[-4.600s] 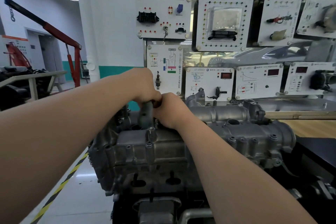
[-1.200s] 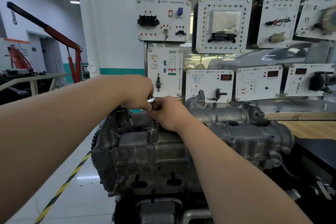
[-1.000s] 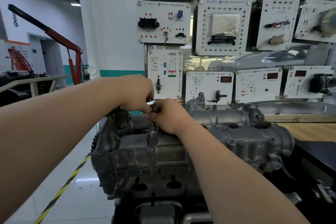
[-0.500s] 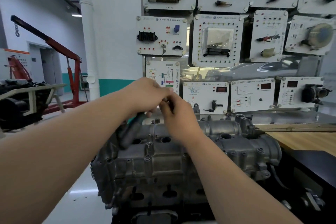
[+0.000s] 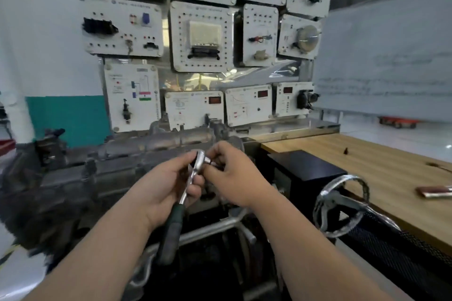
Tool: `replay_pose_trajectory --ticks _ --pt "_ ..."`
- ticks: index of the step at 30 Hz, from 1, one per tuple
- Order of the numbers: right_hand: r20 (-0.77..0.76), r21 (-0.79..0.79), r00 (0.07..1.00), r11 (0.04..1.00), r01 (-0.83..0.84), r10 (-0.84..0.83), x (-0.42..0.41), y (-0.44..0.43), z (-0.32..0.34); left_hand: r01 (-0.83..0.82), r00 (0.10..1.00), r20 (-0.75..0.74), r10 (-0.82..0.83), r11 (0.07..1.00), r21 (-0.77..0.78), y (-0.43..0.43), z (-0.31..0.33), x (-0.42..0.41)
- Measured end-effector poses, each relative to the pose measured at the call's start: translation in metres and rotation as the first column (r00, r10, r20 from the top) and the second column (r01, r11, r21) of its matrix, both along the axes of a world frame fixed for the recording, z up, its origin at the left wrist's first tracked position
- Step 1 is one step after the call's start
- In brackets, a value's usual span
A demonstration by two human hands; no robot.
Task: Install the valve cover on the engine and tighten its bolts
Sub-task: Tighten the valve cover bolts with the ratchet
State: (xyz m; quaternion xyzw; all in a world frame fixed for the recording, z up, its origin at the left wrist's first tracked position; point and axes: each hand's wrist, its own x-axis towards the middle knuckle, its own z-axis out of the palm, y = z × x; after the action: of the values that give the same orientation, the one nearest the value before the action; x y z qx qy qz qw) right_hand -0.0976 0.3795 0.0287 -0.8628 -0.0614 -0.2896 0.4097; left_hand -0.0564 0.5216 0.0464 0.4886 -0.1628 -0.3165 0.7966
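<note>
Though ratchet (image 5: 175,220) in hand (image 5: 166,188), labels (image 5: 203,9) illegible.

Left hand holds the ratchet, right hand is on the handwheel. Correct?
No. The head view shows the left hand holding the ratchet, but the right hand is not on the handwheel: it pinches at the ratchet's head, and the handwheel sits untouched further right.

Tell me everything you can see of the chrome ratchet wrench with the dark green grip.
The chrome ratchet wrench has a shiny rounded head, a slim bright shank and a dark green grip. It is held in the air, tilted, head up and away, grip hanging toward the person. The left hand grips the shank; the right hand pinches a small silver piece at the head, too blurred to name.
</note>
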Motion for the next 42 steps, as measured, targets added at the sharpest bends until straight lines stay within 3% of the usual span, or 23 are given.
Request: replay_pose_trajectory --ticks 3,5,7,11,15,20,25,29,30,32,33,34,36,38,40,41,42 --pt "0.017 0.0 0.998 0.998 0.068 -0.068 -0.041 -0.032 -0.014 0.05 0.998 0.043 -0.048 0.998 -0.031 -0.037 -0.016 -0.029" --pt "0.037 -0.035 0.975 0.975 0.22 -0.219 -0.077 -0.065 -0.02 0.08 0.997 0.007 -0.08 0.986 -0.145 -0.059 -0.024 -0.048" --pt "0.005 0.025 0.929 0.929 0.369 -0.369 -0.109 -0.1 -0.025 0.061 0.998 0.013 -0.059 0.977 -0.204 -0.075 -0.031 -0.062" --pt "-0.199 0.049 0.887 0.899 0.435 -0.418 -0.15 -0.136 -0.042 0.055 0.988 0.141 -0.064 0.996 0.067 -0.126 -0.064 -0.106" --pt "-0.006 0.141 0.914 0.904 0.403 -0.407 -0.18 -0.137 -0.05 0.152 0.94 0.258 -0.222 0.952 0.266 -0.174 -0.101 -0.154" --pt "-0.107 0.258 0.88 0.842 0.474 -0.463 -0.224 -0.175 -0.052 0.161 0.884 0.394 -0.252 0.955 0.25 -0.227 -0.107 -0.199" --pt "-0.131 0.471 0.883 0.755 0.456 -0.451 -0.268 -0.224 -0.049 0.152 0.866 0.454 -0.208 0.976 0.157 -0.278 -0.094 -0.239" --pt "-0.123 0.473 0.826 0.7 0.536 -0.55 -0.304 -0.27 -0.04 0.081 0.713 0.667 -0.217 0.97 0.229 -0.316 -0.081 -0.27" --pt "-0.103 0.521 0.793 0.646 0.557 -0.601 -0.317 -0.286 -0.036 0.067 0.682 0.703 -0.203 0.974 0.217 -0.324 -0.079 -0.277" --pt "-0.075 0.725 0.662 0.415 0.55 -0.746 -0.352 -0.329 -0.027 0.025 0.616 0.771 -0.164 0.982 0.189 -0.335 -0.081 -0.285" --pt "-0.092 0.751 0.573 0.321 0.577 -0.814 -0.375 -0.351 -0.024 -0.014 0.565 0.811 -0.151 0.981 0.192 -0.339 -0.085 -0.284" --pt "-0.144 0.66 0.476 0.275 0.7 -0.867 -0.398 -0.373 -0.022 -0.054 0.524 0.838 -0.152 0.976 0.211 -0.342 -0.092 -0.281" --pt "-0.257 0.189 0.319 0.276 0.942 -0.912 -0.436 -0.408 -0.028 -0.111 0.537 0.821 -0.193 0.949 0.295 -0.351 -0.106 -0.269" --pt "-0.317 -0.191 0.256 0.326 0.926 -0.913 -0.46 -0.432 -0.036 -0.107 0.64 0.734 -0.225 0.921 0.376 -0.365 -0.116 -0.255" --pt "-0.346 -0.298 0.23 0.339 0.892 -0.91 -0.482 -0.451 -0.045 0.066 0.873 0.433 -0.227 0.932 0.355 -0.388 -0.118 -0.245" --pt "-0.339 -0.276 0.218 0.319 0.907 -0.915 -0.493 -0.46 -0.05 0.168 0.951 0.205 -0.233 0.942 0.29 -0.401 -0.116 -0.242" --pt "-0.314 -0.238 0.195 0.276 0.931 -0.929 -0.501 -0.469 -0.057 0.235 0.97 0.008 -0.243 0.948 0.214 -0.416 -0.113 -0.24"
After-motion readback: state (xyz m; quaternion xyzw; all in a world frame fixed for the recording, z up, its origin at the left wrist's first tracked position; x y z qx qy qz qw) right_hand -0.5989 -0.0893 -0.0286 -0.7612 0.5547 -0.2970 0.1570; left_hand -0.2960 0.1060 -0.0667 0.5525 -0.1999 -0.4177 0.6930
